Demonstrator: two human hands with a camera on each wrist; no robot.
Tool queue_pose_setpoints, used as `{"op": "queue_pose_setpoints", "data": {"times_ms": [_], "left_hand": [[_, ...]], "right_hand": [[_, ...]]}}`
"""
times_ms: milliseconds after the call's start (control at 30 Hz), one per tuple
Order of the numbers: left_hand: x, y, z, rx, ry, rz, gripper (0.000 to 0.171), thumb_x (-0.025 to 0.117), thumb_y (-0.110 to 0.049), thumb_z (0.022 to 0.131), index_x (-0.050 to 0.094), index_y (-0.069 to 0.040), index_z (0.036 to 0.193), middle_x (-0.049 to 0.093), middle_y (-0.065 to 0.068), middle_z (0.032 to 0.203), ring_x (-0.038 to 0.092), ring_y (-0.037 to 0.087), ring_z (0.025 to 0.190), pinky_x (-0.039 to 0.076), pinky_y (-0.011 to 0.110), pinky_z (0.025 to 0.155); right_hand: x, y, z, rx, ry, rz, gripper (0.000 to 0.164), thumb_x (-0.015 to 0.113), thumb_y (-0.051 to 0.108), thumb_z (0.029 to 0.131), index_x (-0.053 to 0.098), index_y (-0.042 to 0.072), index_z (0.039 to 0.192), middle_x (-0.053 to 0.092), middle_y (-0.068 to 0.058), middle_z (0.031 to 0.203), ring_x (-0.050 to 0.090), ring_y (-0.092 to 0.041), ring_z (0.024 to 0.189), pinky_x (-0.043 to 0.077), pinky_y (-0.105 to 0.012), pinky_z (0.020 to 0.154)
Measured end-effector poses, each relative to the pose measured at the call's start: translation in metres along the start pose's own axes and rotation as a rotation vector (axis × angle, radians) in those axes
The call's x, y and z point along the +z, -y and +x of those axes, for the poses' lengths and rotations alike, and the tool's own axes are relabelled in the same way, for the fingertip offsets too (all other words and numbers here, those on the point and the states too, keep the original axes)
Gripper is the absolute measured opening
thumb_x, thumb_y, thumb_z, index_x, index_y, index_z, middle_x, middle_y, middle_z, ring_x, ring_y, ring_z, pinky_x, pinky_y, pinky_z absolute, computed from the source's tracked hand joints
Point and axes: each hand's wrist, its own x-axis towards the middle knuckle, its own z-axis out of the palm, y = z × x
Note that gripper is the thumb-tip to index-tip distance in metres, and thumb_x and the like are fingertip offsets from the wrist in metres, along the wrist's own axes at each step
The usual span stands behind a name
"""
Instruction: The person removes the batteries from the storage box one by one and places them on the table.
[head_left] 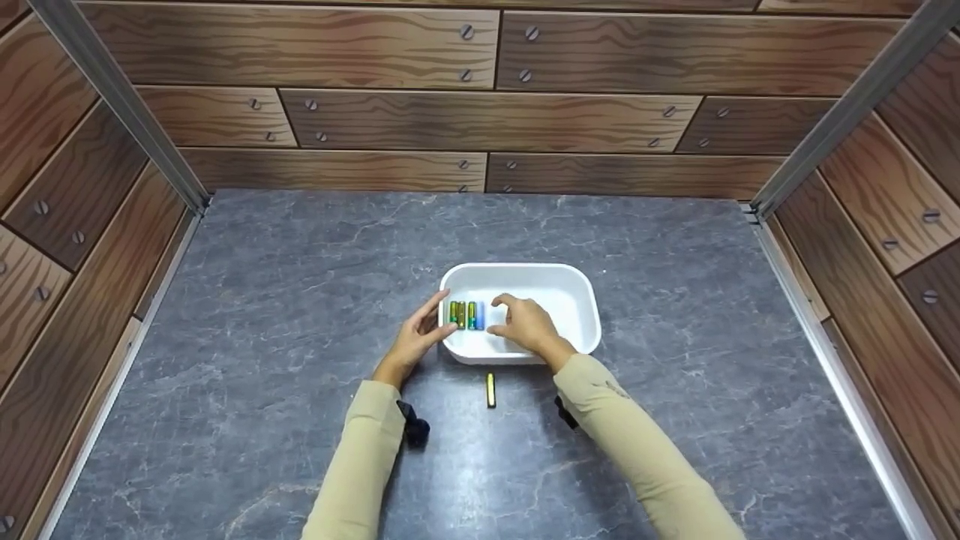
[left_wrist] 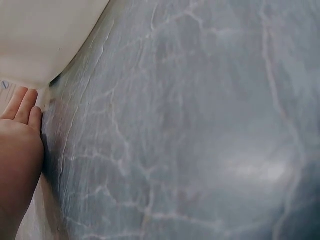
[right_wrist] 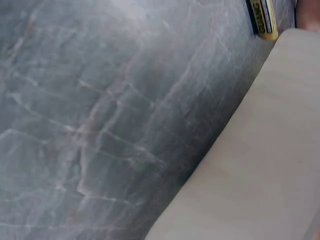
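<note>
A white plastic basin (head_left: pixel 559 274) sits on the grey marbled table. Inside, along its left side, several batteries stand in a row: green-and-gold ones (head_left: pixel 462 315) and a light blue one (head_left: pixel 481 316) at the right end. My left hand (head_left: pixel 414 339) is at the basin's left wall, thumb reaching over the rim beside the row; in the left wrist view its fingers (left_wrist: pixel 24 105) lie straight against the outer wall. Over the basin, my right hand (head_left: pixel 529 324) has thumb and index finger apart, nothing between them, just right of the blue battery.
One more battery, gold and black (head_left: pixel 491 391), lies on the table in front of the basin; its end also shows in the right wrist view. Dark wrist cameras (head_left: pixel 415 429) hang at both sleeves. Wood-patterned walls (head_left: pixel 390 120) with metal corner posts enclose the table.
</note>
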Motion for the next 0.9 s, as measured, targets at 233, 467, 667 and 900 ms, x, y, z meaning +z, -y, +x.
{"op": "queue_pose_setpoints", "data": {"times_ms": [233, 467, 667, 900], "left_hand": [[0.000, -0.001, -0.001, 0.005, 0.008, -0.008, 0.067, 0.065, -0.004, 0.090, 0.034, -0.007, 0.150, 0.037, 0.019, 0.154, 0.029, 0.032, 0.148, 0.024, 0.045, 0.122], [0.000, 0.000, -0.001, 0.008, 0.013, -0.002, 0.067, 0.064, -0.004, 0.090, 0.035, -0.007, 0.149, 0.038, 0.020, 0.154, 0.030, 0.033, 0.148, 0.025, 0.046, 0.122], [0.000, -0.001, -0.001, 0.008, 0.022, 0.008, 0.069, 0.066, -0.009, 0.089, 0.034, -0.007, 0.150, 0.038, 0.019, 0.154, 0.030, 0.033, 0.148, 0.028, 0.046, 0.121], [0.000, -0.001, -0.001, 0.005, 0.015, -0.003, 0.067, 0.064, -0.004, 0.090, 0.034, -0.006, 0.150, 0.037, 0.019, 0.154, 0.031, 0.034, 0.147, 0.031, 0.045, 0.119]], "right_hand": [[0.000, 0.001, 0.010, 0.071, 0.071, -0.039, 0.055, 0.078, 0.027, 0.080, 0.059, 0.009, 0.128, 0.070, -0.014, 0.091, 0.065, -0.026, 0.082, 0.052, -0.039, 0.074], [0.004, 0.001, 0.014, 0.090, 0.104, -0.043, 0.064, 0.079, 0.028, 0.079, 0.054, 0.011, 0.135, 0.071, -0.016, 0.094, 0.066, -0.029, 0.090, 0.053, -0.044, 0.086], [0.008, 0.003, 0.018, 0.088, 0.117, -0.027, 0.067, 0.080, 0.027, 0.077, 0.052, 0.014, 0.137, 0.073, -0.018, 0.097, 0.065, -0.031, 0.094, 0.052, -0.046, 0.089], [0.012, 0.007, 0.023, 0.084, 0.151, -0.022, 0.066, 0.080, 0.023, 0.077, 0.053, 0.016, 0.137, 0.069, -0.019, 0.119, 0.063, -0.035, 0.114, 0.050, -0.047, 0.098]]}}
